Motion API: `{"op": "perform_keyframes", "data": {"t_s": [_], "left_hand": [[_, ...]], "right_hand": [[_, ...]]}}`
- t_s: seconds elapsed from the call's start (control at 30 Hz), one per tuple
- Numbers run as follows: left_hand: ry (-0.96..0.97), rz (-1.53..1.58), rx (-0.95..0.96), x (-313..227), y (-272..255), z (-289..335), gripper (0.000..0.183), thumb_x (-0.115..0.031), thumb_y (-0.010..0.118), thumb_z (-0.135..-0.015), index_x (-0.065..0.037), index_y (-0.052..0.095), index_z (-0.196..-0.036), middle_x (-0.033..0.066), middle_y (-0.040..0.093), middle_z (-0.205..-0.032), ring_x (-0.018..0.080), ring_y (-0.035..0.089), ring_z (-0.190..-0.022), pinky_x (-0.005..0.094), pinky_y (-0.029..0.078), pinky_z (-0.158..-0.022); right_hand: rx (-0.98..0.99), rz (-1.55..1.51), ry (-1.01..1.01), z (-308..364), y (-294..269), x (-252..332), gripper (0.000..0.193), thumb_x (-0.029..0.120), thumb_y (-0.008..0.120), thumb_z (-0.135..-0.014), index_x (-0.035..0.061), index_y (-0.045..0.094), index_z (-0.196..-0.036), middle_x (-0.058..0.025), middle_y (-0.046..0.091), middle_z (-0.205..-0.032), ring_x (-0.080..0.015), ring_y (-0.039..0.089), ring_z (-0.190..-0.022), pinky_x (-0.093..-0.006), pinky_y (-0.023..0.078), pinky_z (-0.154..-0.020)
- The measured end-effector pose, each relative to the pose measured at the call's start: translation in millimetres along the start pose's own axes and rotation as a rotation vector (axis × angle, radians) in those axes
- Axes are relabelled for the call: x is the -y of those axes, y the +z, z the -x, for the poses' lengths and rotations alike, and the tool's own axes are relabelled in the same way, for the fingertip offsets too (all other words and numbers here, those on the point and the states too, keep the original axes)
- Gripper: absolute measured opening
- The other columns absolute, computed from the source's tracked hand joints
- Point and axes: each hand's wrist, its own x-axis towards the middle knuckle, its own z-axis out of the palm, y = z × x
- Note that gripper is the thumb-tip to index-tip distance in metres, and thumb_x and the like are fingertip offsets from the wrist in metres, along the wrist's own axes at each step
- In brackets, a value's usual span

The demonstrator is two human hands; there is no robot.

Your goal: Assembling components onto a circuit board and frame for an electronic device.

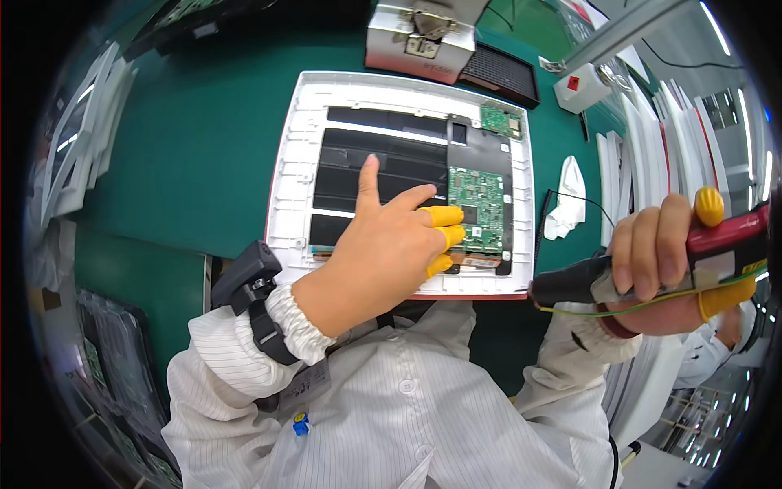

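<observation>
A white plastic frame (295, 167) lies on the green-topped table, holding a dark panel (342, 183) and a black metal plate. On the plate sits a green circuit board (486, 198), with a smaller green board (501, 122) at the frame's far right corner. My left hand (383, 236) reaches over the panel, fingers spread, yellow finger cots on three of them touching the larger board's left edge. Off to the right, my right hand (652, 253) is wrapped around a black and red power screwdriver (574, 281), whose nose points left beside the frame's near right corner.
Behind the frame stand a silver metal case (419, 45) and a black tray (501, 73). A white cloth (566, 200) lies to the right. White panels (643, 155) stand stacked beyond it, others at far left. Black trays with boards (118, 350) sit lower left. Another person (717, 350) is at far right.
</observation>
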Motion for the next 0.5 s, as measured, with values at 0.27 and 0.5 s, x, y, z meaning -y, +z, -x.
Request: {"op": "perform_keyframes", "data": {"t_s": [0.27, 0.5], "left_hand": [[-0.05, 0.022, 0.064, -15, -14, -3, 0.042, -0.027, 0.075, -0.087, -0.012, 0.069, -0.125, 0.0059, 0.063, -0.135, 0.0276, 0.044, -0.139, 0.072, 0.005, -0.116], [-0.022, -0.015, 0.15, -15, -24, -9, 0.057, -0.04, 0.08, -0.079, -0.011, 0.068, -0.126, 0.0066, 0.06, -0.139, 0.0331, 0.043, -0.14, 0.0712, 0.004, -0.115]], "right_hand": [[-0.301, 0.239, -0.054, -5, -72, -9, 0.062, 0.058, 0.056, -0.098, 0.0008, 0.053, -0.122, -0.0081, 0.061, -0.089, -0.0147, 0.059, -0.073, -0.0314, 0.052, -0.068], [-0.639, 0.614, -0.105, -46, -108, -25, 0.026, 0.024, 0.065, -0.101, 0.0031, 0.053, -0.112, -0.0016, 0.06, -0.083, -0.0073, 0.055, -0.07, -0.0212, 0.044, -0.062]]}}
